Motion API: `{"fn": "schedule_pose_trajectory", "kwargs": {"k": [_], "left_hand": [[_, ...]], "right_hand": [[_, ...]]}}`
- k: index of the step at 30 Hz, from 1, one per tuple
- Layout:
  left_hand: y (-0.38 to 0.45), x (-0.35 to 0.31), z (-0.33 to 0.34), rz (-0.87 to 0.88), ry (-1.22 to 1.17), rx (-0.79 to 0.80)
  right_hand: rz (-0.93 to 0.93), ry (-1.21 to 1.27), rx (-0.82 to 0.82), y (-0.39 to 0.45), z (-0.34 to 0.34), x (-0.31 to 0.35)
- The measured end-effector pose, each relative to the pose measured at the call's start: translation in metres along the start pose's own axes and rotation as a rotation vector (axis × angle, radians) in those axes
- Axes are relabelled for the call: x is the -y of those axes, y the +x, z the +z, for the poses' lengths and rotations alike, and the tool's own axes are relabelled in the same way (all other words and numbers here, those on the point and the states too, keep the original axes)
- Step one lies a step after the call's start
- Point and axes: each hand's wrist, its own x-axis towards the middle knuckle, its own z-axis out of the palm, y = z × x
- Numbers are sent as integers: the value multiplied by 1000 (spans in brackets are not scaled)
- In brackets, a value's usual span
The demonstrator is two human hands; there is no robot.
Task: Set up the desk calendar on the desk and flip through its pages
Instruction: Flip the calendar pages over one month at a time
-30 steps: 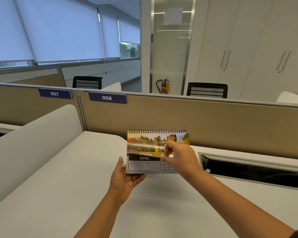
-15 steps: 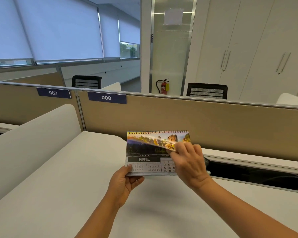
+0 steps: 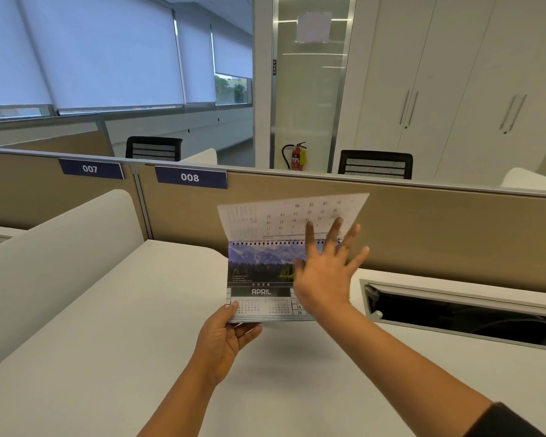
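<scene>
A spiral-bound desk calendar (image 3: 260, 279) is held up above the white desk (image 3: 108, 357). Its facing page shows a mountain lake photo and the word APRIL. My left hand (image 3: 224, 339) grips its lower left corner. One page (image 3: 284, 216) stands flipped up above the spiral, its back with date numbers facing me. My right hand (image 3: 327, 269) is spread with fingers apart in front of the calendar's right side, fingertips against the raised page.
A tan partition (image 3: 423, 234) with labels 007 and 008 runs behind the desk. An open cable slot (image 3: 454, 313) lies in the desk at right. A curved white divider (image 3: 54, 253) rises at left. Chairs, a fire extinguisher and cabinets stand beyond.
My right hand has lifted the top page with the orange rock photo up and over the spiral, and its fingers have spread. A mountain lake page now faces me. The left hand keeps its hold.
</scene>
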Motion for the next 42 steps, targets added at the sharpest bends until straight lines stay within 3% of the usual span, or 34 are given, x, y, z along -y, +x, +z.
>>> {"fn": "schedule_pose_trajectory", "kwargs": {"k": [9,13,19,22,29,32,42], "left_hand": [[4,-2,-7,1,-60,88],[5,-3,-8,-33,-83,83],[4,-6,-5,-46,-131,106],[2,-8,-5,-44,-95,114],[1,-12,-3,-45,-54,134],[1,-11,-2,-50,-63,135],[2,-11,1,-63,-63,112]], "right_hand": [[-192,-55,324,51,9,-17],[-243,8,282,40,5,-22],[-777,213,194,-21,-10,-6],[-889,158,232,-39,-10,-2],[-767,244,-51,-50,-10,1],[-646,280,-97,-49,-11,4],[-312,550,168,-37,-20,9]]}}
